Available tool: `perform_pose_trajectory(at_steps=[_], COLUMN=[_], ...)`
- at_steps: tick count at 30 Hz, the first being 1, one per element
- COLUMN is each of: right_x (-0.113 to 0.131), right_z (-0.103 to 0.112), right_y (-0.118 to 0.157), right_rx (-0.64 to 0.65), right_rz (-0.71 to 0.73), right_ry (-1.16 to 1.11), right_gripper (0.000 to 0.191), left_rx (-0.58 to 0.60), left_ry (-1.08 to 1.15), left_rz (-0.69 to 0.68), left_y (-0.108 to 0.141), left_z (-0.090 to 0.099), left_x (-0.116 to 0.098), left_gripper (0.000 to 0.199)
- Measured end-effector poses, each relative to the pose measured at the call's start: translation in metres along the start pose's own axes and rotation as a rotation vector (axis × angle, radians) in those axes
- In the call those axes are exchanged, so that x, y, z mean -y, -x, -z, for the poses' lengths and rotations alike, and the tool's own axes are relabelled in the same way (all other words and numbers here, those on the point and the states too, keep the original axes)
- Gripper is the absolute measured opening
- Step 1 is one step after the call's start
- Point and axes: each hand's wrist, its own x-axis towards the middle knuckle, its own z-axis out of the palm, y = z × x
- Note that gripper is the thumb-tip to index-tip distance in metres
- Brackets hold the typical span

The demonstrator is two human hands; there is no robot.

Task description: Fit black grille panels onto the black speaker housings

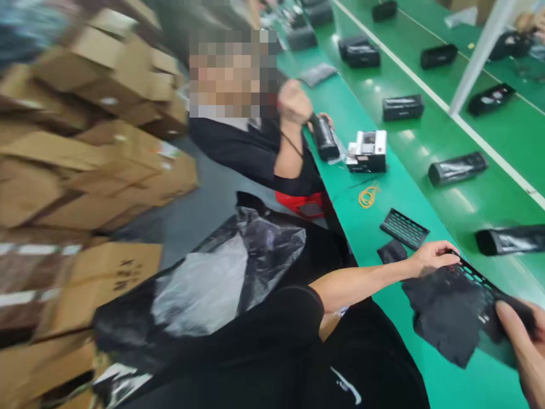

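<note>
Basically, left hand (434, 254) and right hand (522, 341) pinch opposite ends of the slotted black panel (483, 284), thumbs on top, presumably steadying it beside the dark cloth (443, 315).

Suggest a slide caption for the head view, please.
Left hand and right hand hold a black panel over a green table.

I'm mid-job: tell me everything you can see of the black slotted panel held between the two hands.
The black slotted panel looks long, narrow and plastic, with openings that show green through them. It is held at a slant over the green bench, the left hand pinching one end and the right hand gripping toward the other. A dark cloth-like sheet spreads alongside it; whether the two are joined cannot be told. The right hand and blur obscure the nearer end.
</note>
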Motion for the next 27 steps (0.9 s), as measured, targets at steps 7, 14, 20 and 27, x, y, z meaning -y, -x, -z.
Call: perform_pose_trajectory(at_steps=[7,14,20,27], right_x=[-0.008,-0.022,-0.041,-0.066], right_z=[-0.001,0.006,0.002,-0.030], right_y=[0.014,0.041,0.066,0.076], right_rx=[-0.130,-0.213,-0.240,-0.145], right_rz=[-0.144,-0.285,-0.466,-0.556], right_ry=[0.295,0.220,-0.418,-0.855], right_gripper=[0.064,0.067,0.077,0.054], left_rx=[0.027,0.060,0.050,0.183], left_ry=[0.039,-0.110,-0.142,-0.111], left_rz=[-0.001,0.092,0.162,0.378], left_y=[0.023,0.030,0.035,0.040], left_z=[-0.026,-0.024,-0.027,-0.021], left_x=[0.017,0.005,-0.003,-0.011], left_gripper=[0.064,0.041,0.039,0.043])
